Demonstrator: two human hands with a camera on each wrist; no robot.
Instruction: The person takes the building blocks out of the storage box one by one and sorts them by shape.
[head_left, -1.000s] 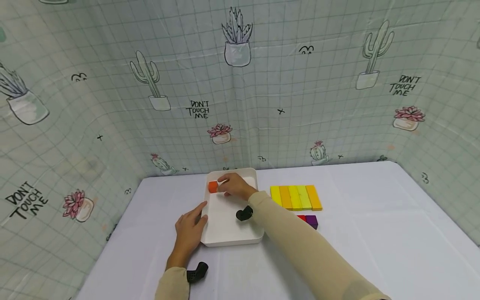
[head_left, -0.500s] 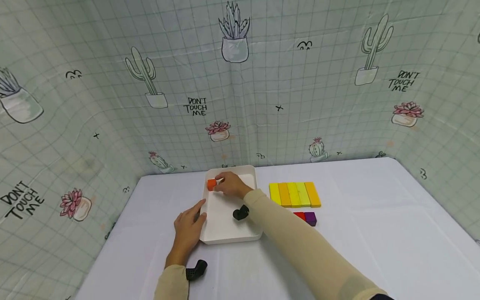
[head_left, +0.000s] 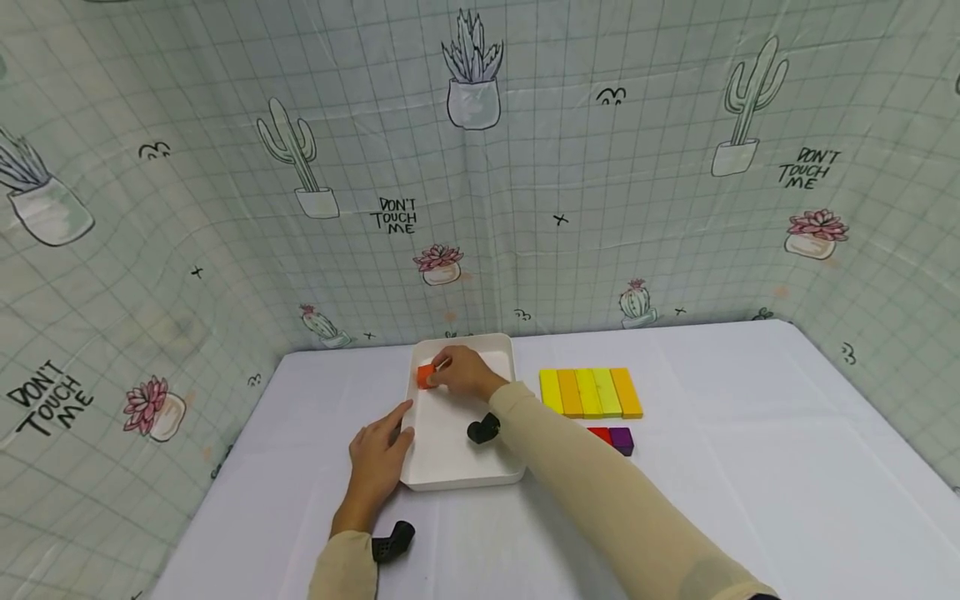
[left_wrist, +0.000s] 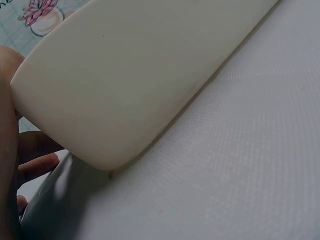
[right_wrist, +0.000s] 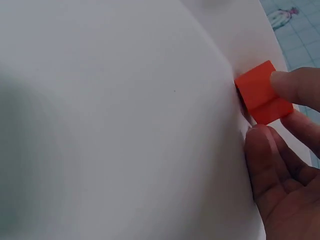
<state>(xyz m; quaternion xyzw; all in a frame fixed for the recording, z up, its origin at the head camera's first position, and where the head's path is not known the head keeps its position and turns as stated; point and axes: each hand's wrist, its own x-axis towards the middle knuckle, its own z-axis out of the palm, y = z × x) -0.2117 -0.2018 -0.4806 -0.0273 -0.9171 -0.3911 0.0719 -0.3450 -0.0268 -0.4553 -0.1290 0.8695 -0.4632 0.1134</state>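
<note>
— Where's your orange block [head_left: 425,376]?
— In the white tray [head_left: 457,467], at its far left corner, pinched by your right hand [head_left: 463,372] between fingertip and thumb.
— How will it handle?
— Probably light, rigid and smooth-sided; squeeze two opposite flat faces.
— And your left hand [head_left: 377,462]?
— Fingers straight, flat against the tray's near left edge on the white table [head_left: 750,467].

Orange block [head_left: 425,376], white tray [head_left: 457,467], 4 yellow-to-orange bars [head_left: 591,393], red cube [head_left: 599,433], purple cube [head_left: 622,439], white table [head_left: 750,467], cactus-print grid backdrop [head_left: 525,183].
</note>
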